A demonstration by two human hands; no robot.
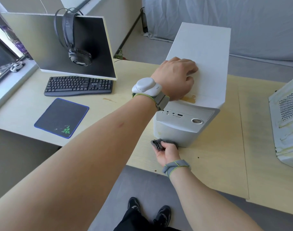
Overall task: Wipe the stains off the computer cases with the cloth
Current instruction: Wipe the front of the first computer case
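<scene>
Shoes (pixel 149 212) stand on grey floor below. Right hand (pixel 167 151) clamps a grey cloth (pixel 157 143) at the white case's (pixel 200 67) base; left hand (pixel 176 77), fingers curled, presses its yellow-stained top. Pale wooden desk (pixel 226 164).

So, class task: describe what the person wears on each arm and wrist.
Both forearms are bare, no sleeves. The left hand has a rounded white device on a grey strap with green edging at the wrist. The right hand has a matching grey, green-edged wristband, with no device showing.
</scene>
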